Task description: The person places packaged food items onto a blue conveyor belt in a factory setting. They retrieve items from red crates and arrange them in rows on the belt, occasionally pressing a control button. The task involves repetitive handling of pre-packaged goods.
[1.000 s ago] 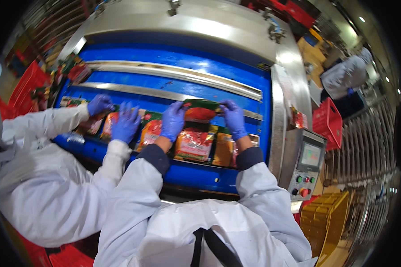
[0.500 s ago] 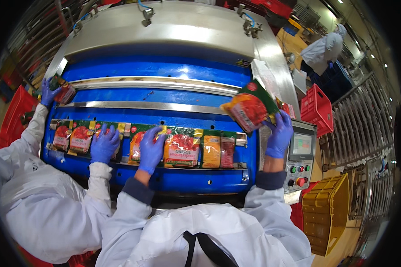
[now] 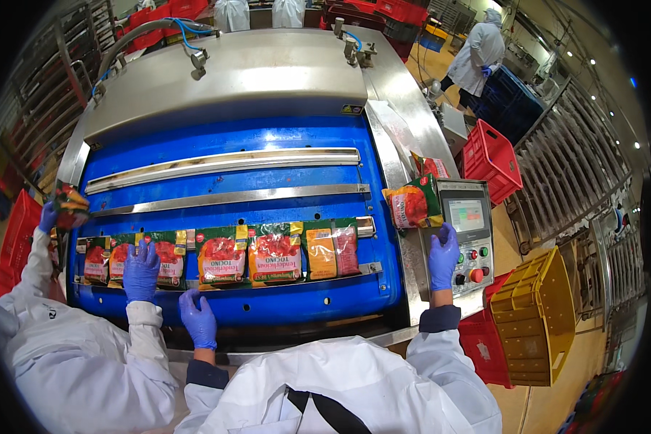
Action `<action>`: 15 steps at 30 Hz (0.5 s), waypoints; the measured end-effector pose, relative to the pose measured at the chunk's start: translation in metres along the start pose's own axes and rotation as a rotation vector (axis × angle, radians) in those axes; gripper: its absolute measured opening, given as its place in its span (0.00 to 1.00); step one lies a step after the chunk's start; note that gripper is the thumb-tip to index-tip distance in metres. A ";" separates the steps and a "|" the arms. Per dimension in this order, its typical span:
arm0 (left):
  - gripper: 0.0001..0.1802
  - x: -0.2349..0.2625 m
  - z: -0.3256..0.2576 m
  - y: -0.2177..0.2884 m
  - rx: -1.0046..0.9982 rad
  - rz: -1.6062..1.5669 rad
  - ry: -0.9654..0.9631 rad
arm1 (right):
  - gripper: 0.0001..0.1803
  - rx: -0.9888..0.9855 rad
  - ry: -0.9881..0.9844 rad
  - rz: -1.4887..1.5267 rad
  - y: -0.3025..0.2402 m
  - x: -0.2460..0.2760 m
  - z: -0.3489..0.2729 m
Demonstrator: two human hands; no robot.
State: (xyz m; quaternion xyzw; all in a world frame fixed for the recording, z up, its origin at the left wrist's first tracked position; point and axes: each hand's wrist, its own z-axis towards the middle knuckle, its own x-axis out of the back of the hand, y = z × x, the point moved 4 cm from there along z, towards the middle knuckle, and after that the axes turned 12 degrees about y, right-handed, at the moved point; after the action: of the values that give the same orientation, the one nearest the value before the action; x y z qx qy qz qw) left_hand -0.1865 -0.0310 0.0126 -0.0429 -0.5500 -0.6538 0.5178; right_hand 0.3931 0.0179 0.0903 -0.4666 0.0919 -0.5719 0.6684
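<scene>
My left hand (image 3: 198,322), in a blue glove, is open and holds nothing by the front edge of the blue machine bed (image 3: 282,304). My right hand (image 3: 443,259), gloved too, is raised beside the control panel with its fingers apart. Its fingertips are close to the lower corner of a red and green food pouch (image 3: 410,205), which leans on the steel side ledge; whether they touch is hard to tell. Along the front bar lie several filled pouches (image 3: 274,253) in a row, one with its orange and pink back (image 3: 331,251) up.
A co-worker at left has one gloved hand (image 3: 141,273) on the row and holds a pouch (image 3: 71,207) in the other. The steel lid (image 3: 224,79) stands raised. At right are a control panel (image 3: 468,219), red crate (image 3: 492,160) and yellow crate (image 3: 532,318).
My left hand has left the row and come back to the bed's front edge. The pouch in my right hand has moved right, from above the bed onto the side ledge.
</scene>
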 end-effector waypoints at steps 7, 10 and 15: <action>0.46 -0.004 -0.017 -0.019 0.086 0.408 -0.315 | 0.07 -0.031 -0.194 -0.006 0.004 0.014 -0.014; 0.49 -0.014 -0.017 -0.003 0.042 0.591 -0.433 | 0.10 0.044 -0.358 -0.167 0.006 0.008 -0.035; 0.45 -0.025 -0.013 0.002 -0.052 0.774 -0.543 | 0.34 0.279 -0.518 -0.612 0.058 -0.014 -0.081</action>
State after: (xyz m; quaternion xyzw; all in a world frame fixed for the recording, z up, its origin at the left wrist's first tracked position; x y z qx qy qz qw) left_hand -0.1670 -0.0254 -0.0068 -0.4269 -0.5925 -0.3917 0.5597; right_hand 0.3749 -0.0175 -0.0019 -0.5058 -0.3000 -0.6148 0.5256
